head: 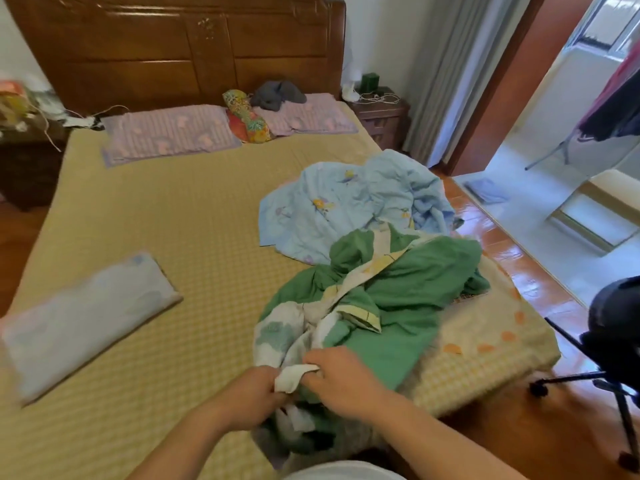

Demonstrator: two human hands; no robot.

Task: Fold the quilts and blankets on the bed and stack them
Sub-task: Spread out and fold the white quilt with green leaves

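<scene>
Fingers [273, 382] of left hand [254, 393] curled round white corner of green quilt [398, 306], right hand [341, 375] pinching same corner. Lay crumpled at near edge of bed [173, 220]. Beyond it, light blue quilt [339, 202] bunched; folded pale blue blanket [83, 317] well to its left.

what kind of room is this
Most likely a home bedroom: a bed with a carved wooden headboard, pillows at its head, and a bedside cabinet. Crumpled quilts lie on the mattress.
</scene>
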